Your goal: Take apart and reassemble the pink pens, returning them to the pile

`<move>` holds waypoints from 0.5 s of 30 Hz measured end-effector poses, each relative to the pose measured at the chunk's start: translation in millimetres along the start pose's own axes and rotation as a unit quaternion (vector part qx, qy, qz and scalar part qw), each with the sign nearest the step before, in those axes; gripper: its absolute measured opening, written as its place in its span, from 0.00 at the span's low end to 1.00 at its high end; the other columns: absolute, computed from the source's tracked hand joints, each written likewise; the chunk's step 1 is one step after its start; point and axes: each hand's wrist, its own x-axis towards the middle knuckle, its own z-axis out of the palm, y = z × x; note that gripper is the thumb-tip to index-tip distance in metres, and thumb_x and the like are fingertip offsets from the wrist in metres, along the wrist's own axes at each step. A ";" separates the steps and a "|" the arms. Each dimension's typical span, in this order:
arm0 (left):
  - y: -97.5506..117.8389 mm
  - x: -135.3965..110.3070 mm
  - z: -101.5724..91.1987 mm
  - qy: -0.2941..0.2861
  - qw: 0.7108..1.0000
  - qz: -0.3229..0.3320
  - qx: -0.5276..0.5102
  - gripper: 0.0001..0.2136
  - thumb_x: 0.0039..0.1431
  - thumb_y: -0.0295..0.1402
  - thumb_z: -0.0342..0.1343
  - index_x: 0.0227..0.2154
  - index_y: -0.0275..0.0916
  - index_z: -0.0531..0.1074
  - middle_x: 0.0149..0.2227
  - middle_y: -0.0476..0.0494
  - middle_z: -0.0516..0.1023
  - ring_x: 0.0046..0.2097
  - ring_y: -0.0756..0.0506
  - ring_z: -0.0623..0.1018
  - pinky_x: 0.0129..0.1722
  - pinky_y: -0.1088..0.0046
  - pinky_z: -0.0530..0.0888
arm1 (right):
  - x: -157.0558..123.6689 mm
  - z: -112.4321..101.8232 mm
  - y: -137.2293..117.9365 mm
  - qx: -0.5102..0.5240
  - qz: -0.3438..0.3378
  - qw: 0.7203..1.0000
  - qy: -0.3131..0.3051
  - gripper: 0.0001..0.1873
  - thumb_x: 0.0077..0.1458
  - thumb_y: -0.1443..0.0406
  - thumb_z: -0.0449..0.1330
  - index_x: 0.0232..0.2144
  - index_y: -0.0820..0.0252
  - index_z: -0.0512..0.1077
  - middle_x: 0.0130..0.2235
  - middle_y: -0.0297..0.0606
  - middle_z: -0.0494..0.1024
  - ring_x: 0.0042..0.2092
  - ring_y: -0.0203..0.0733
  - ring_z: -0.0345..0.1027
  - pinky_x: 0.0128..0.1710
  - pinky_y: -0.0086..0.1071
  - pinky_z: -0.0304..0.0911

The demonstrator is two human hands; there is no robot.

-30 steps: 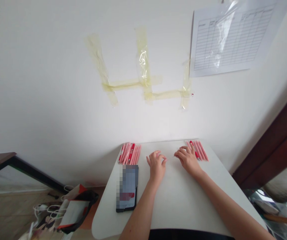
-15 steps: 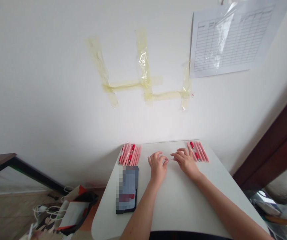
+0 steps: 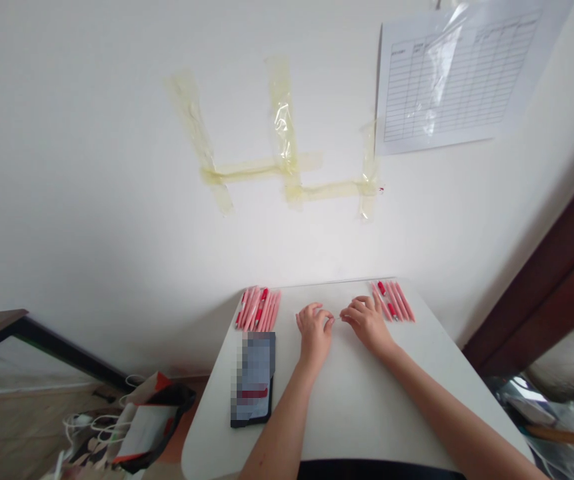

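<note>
Over the far part of the white table (image 3: 354, 413), my left hand (image 3: 315, 335) and my right hand (image 3: 371, 327) face each other, both closed in a pinch. A thin, pale, rod-like piece (image 3: 337, 318) spans the small gap between their fingertips. It is too small for me to tell its kind. Close beyond my right hand lie several pink pen barrels (image 3: 399, 301) and some red pen parts (image 3: 391, 310), side by side. A denser group of pink and red pens (image 3: 259, 310) rests at the table's far left corner.
A dark-edged phone (image 3: 257, 380), partly blurred out, lies left of my left forearm. The wall behind carries yellowish tape strips (image 3: 287, 120) and a printed table sheet (image 3: 457, 80). Left on the floor stands a bag with white cables (image 3: 111, 427); dark red wood (image 3: 541, 287) rises at the right.
The gap between my two hands has narrowed slightly, and less of the thin piece shows. The whole view has shifted a little; pens and phone stay in place.
</note>
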 end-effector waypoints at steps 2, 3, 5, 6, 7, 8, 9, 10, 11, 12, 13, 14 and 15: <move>-0.7 0.1 0.1 0.003 1.000 -0.009 0.006 0.05 0.61 0.31 0.58 0.37 0.44 0.78 0.52 0.42 0.73 0.58 0.41 0.70 0.62 0.52 0.64 | -0.2 1.0 0.1 0.001 0.006 1.000 0.001 0.06 0.63 0.65 0.60 0.36 0.50 0.77 0.36 0.35 0.79 0.50 0.50 0.66 0.64 0.57 0.45; -0.9 0.1 0.2 0.003 1.000 -0.013 0.009 0.05 0.61 0.31 0.58 0.37 0.45 0.78 0.52 0.42 0.73 0.58 0.41 0.70 0.62 0.52 0.65 | -0.3 1.4 0.1 0.004 0.007 1.000 0.002 0.06 0.63 0.65 0.59 0.36 0.50 0.77 0.36 0.35 0.79 0.50 0.50 0.67 0.64 0.58 0.45; -0.9 0.4 0.5 -0.002 1.000 -0.020 0.012 0.06 0.61 0.31 0.58 0.38 0.45 0.79 0.52 0.42 0.72 0.58 0.41 0.70 0.63 0.52 0.64 | -0.3 1.6 0.0 0.016 0.007 1.000 0.005 0.07 0.64 0.64 0.58 0.36 0.50 0.77 0.36 0.35 0.80 0.50 0.50 0.67 0.64 0.58 0.44; -0.9 0.7 0.7 -0.005 1.000 -0.022 0.011 0.06 0.61 0.31 0.58 0.38 0.46 0.79 0.52 0.42 0.72 0.58 0.41 0.70 0.63 0.52 0.64 | -0.2 1.5 -0.2 0.021 0.007 1.000 0.005 0.07 0.65 0.64 0.58 0.36 0.50 0.76 0.36 0.35 0.80 0.50 0.50 0.67 0.64 0.59 0.44; -0.8 1.1 0.7 -0.006 1.000 -0.024 0.008 0.06 0.61 0.32 0.58 0.39 0.46 0.79 0.52 0.42 0.72 0.58 0.41 0.70 0.63 0.53 0.65 | -0.2 1.3 -0.3 0.024 0.007 1.000 0.004 0.07 0.65 0.64 0.58 0.36 0.50 0.76 0.35 0.35 0.80 0.50 0.50 0.67 0.64 0.59 0.43; -0.8 1.7 0.6 -0.006 1.000 -0.026 0.005 0.07 0.61 0.32 0.58 0.40 0.45 0.79 0.52 0.42 0.72 0.57 0.41 0.70 0.62 0.53 0.65 | -0.1 1.1 -0.3 0.026 0.008 1.000 0.003 0.08 0.65 0.64 0.57 0.36 0.50 0.76 0.35 0.35 0.80 0.50 0.50 0.67 0.64 0.59 0.43; -1.0 2.4 0.4 -0.005 1.000 -0.029 0.003 0.07 0.61 0.34 0.58 0.41 0.45 0.78 0.52 0.41 0.73 0.57 0.41 0.71 0.62 0.53 0.65 | -0.1 0.8 -0.1 0.027 0.011 1.000 0.001 0.08 0.65 0.64 0.57 0.36 0.50 0.76 0.35 0.36 0.80 0.50 0.50 0.67 0.64 0.59 0.43; -1.3 3.1 -0.2 -0.002 0.999 -0.033 0.003 0.08 0.61 0.35 0.59 0.43 0.45 0.78 0.52 0.41 0.73 0.57 0.41 0.71 0.62 0.53 0.65 | 0.0 0.4 0.4 0.027 0.015 1.000 0.000 0.08 0.66 0.63 0.56 0.37 0.50 0.76 0.36 0.36 0.80 0.50 0.50 0.67 0.64 0.59 0.43; -1.8 3.9 -1.0 0.002 0.999 -0.040 0.007 0.10 0.61 0.36 0.59 0.44 0.44 0.78 0.52 0.40 0.73 0.57 0.40 0.71 0.62 0.52 0.65 | -0.1 0.2 1.3 0.028 0.019 0.999 0.000 0.09 0.66 0.63 0.56 0.37 0.50 0.76 0.36 0.36 0.80 0.50 0.50 0.67 0.64 0.59 0.44; -2.5 4.6 -2.2 0.006 0.999 -0.051 0.017 0.11 0.61 0.37 0.59 0.45 0.44 0.78 0.52 0.40 0.73 0.57 0.39 0.70 0.63 0.50 0.64 | -0.1 0.1 2.6 0.030 0.023 0.999 0.003 0.09 0.66 0.63 0.56 0.37 0.50 0.76 0.36 0.36 0.79 0.50 0.50 0.67 0.64 0.59 0.44; -3.3 5.3 -3.5 0.010 0.997 -0.064 0.032 0.11 0.61 0.37 0.59 0.46 0.44 0.77 0.53 0.39 0.73 0.58 0.39 0.70 0.63 0.48 0.63 | -0.2 0.1 4.4 0.032 0.026 0.999 0.008 0.09 0.67 0.62 0.55 0.37 0.50 0.76 0.37 0.36 0.79 0.50 0.49 0.67 0.64 0.58 0.45; -4.2 5.9 -5.0 0.014 0.995 -0.078 0.052 0.12 0.61 0.37 0.59 0.46 0.44 0.77 0.53 0.39 0.73 0.58 0.38 0.70 0.63 0.46 0.61 | -0.4 0.3 6.8 0.034 0.028 0.999 0.015 0.09 0.67 0.61 0.55 0.38 0.50 0.76 0.38 0.37 0.79 0.49 0.49 0.67 0.63 0.58 0.46; -5.1 6.3 -6.6 0.016 0.993 -0.092 0.074 0.13 0.60 0.36 0.59 0.47 0.44 0.77 0.53 0.39 0.73 0.58 0.37 0.69 0.63 0.43 0.60 | -0.7 0.8 9.5 0.035 0.030 0.999 0.023 0.10 0.67 0.61 0.55 0.38 0.50 0.76 0.38 0.37 0.78 0.48 0.49 0.67 0.63 0.57 0.47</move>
